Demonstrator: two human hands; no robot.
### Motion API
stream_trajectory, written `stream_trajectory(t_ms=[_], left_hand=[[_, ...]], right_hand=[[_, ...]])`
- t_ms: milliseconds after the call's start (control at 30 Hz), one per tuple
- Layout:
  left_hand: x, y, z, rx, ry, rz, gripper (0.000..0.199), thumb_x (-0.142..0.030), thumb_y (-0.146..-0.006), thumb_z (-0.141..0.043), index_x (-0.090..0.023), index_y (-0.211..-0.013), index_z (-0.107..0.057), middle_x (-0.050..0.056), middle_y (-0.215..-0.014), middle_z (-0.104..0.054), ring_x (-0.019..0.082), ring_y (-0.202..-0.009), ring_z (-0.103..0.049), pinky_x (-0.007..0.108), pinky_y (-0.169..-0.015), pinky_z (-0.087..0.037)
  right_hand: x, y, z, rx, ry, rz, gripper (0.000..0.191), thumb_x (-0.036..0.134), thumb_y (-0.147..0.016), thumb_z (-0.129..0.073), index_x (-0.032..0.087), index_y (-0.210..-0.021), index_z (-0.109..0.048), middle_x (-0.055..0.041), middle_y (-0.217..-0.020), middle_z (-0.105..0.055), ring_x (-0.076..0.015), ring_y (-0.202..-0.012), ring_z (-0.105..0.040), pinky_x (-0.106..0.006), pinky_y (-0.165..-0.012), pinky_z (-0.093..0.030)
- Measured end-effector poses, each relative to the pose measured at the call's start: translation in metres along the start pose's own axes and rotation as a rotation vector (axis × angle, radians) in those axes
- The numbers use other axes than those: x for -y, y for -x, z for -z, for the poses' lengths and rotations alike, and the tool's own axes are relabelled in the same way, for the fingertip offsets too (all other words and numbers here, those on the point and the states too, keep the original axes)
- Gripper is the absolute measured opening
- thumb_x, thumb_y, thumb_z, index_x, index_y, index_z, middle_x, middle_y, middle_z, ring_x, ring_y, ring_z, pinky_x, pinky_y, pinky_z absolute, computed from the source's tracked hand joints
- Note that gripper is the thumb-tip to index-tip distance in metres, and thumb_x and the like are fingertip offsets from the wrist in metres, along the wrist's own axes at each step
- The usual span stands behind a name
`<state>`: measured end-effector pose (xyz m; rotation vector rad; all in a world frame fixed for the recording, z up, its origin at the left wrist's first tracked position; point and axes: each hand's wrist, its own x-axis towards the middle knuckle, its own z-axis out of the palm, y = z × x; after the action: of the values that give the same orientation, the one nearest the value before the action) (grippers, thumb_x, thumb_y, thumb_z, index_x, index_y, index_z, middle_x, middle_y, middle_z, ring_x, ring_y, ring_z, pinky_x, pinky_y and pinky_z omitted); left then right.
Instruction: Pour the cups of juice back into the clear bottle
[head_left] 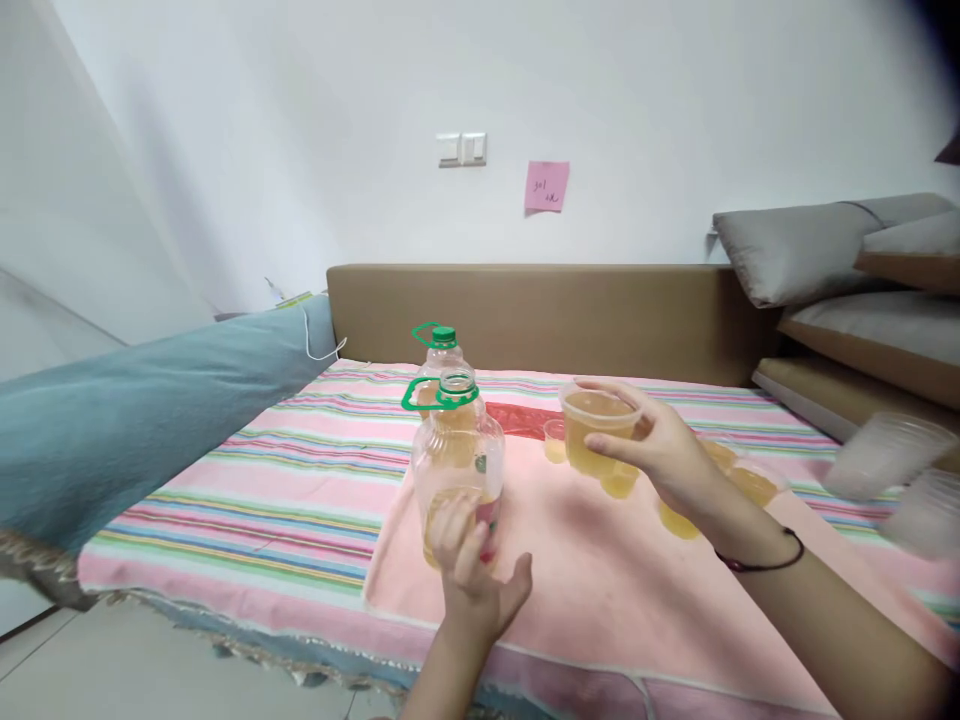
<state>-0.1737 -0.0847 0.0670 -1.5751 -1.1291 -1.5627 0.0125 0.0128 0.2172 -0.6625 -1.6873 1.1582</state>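
My right hand (pixel 652 435) is wrapped round a clear plastic cup (pixel 592 440) of yellowish liquid, raised above the pink cloth (pixel 585 590). My left hand (pixel 476 565) is in front of a large clear plastic jug (pixel 459 450), thumb and fingers apart, holding nothing. That jug has a green handle ring, an uncapped mouth and yellowish liquid low inside. Right behind it stands a second jug with a green cap (pixel 444 337). Several more cups of yellow liquid stand beyond and beside my right hand, partly hidden by it; one small cup (pixel 555 442) shows left of the held one.
Stacks of clear cups (pixel 892 455) lie at the right on the striped sheet (pixel 300 470). A red plastic piece (pixel 516 420) lies behind the jugs. Grey cushions (pixel 817 245) are piled at the right; a blue-covered armrest (pixel 172 375) bounds the left and a brown backrest (pixel 555 310) the rear.
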Motion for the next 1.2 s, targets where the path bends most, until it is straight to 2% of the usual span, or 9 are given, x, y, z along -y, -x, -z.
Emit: stream_trajectory(t_ms=[133,233,300,367,533,733,900,1200], left_hand=[[0.028,0.004,0.008,-0.111,0.002,0.322,0.069,-0.024,-0.086,-0.062,-0.025,-0.144,-0.026,0.016,-0.143,-0.037,0.028,-0.136,-0.039,0.054,-0.111,-0.034],[0.043,0.007,0.012,-0.170,0.080,0.568,0.057,-0.034,-0.092,-0.054,-0.022,-0.142,-0.030,0.016,-0.145,-0.036,0.028,-0.139,-0.035,0.052,-0.115,-0.027],[0.051,0.008,0.014,-0.187,0.155,0.706,0.051,-0.042,-0.095,-0.048,-0.022,-0.140,-0.033,0.015,-0.143,-0.041,0.029,-0.135,-0.040,0.051,-0.113,-0.030],[0.058,0.009,0.017,-0.158,0.196,0.779,0.050,-0.047,-0.096,-0.045,-0.023,-0.138,-0.035,0.015,-0.140,-0.045,0.028,-0.130,-0.045,0.050,-0.110,-0.035],[0.068,0.008,0.021,0.007,0.168,0.734,0.056,-0.054,-0.094,-0.047,-0.022,-0.139,-0.040,0.015,-0.138,-0.050,0.029,-0.129,-0.048,0.048,-0.110,-0.036],[0.067,0.006,0.025,0.054,0.297,0.821,0.058,-0.055,-0.095,-0.044,-0.020,-0.141,-0.036,0.016,-0.131,-0.057,0.026,-0.119,-0.058,0.044,-0.101,-0.044],[0.065,0.007,0.026,0.061,0.310,0.835,0.056,-0.054,-0.096,-0.043,-0.021,-0.140,-0.034,0.015,-0.129,-0.059,0.026,-0.120,-0.056,0.045,-0.100,-0.043],[0.061,0.004,0.028,0.080,0.281,0.829,0.054,-0.051,-0.096,-0.045,-0.019,-0.138,-0.036,0.017,-0.132,-0.058,0.026,-0.119,-0.058,0.041,-0.094,-0.049]], right_hand=[[0.015,-0.027,-0.023,0.114,-0.033,0.023,0.054,0.033,-0.065,-0.086,0.029,-0.115,-0.064,-0.0060,-0.125,-0.069,-0.0269,-0.115,-0.065,-0.041,-0.093,-0.055],[0.018,-0.044,-0.036,0.187,-0.041,0.038,0.052,0.033,-0.067,-0.085,0.029,-0.115,-0.064,-0.0060,-0.122,-0.070,-0.0260,-0.114,-0.065,-0.041,-0.092,-0.055],[0.019,-0.053,-0.042,0.201,-0.035,0.045,0.052,0.032,-0.066,-0.085,0.028,-0.114,-0.065,-0.0063,-0.122,-0.070,-0.0259,-0.114,-0.064,-0.042,-0.094,-0.054],[0.018,-0.061,-0.047,0.197,-0.019,0.046,0.051,0.032,-0.065,-0.085,0.027,-0.112,-0.066,-0.0069,-0.123,-0.070,-0.0263,-0.114,-0.064,-0.043,-0.096,-0.053],[0.016,-0.073,-0.055,0.212,0.043,0.035,0.054,0.035,-0.064,-0.086,0.025,-0.113,-0.066,-0.0082,-0.119,-0.071,-0.0271,-0.112,-0.066,-0.045,-0.097,-0.052],[0.015,-0.080,-0.057,0.268,0.102,0.042,0.056,0.035,-0.065,-0.086,0.024,-0.115,-0.065,-0.0088,-0.121,-0.071,-0.0264,-0.110,-0.067,-0.044,-0.095,-0.054],[0.016,-0.080,-0.056,0.291,0.156,0.037,0.056,0.035,-0.065,-0.085,0.025,-0.116,-0.065,-0.0087,-0.121,-0.071,-0.0270,-0.108,-0.068,-0.046,-0.094,-0.054],[0.022,-0.080,-0.055,0.311,0.188,0.037,0.052,0.031,-0.068,-0.084,0.026,-0.117,-0.065,-0.0071,-0.117,-0.073,-0.0259,-0.103,-0.070,-0.044,-0.088,-0.057]])
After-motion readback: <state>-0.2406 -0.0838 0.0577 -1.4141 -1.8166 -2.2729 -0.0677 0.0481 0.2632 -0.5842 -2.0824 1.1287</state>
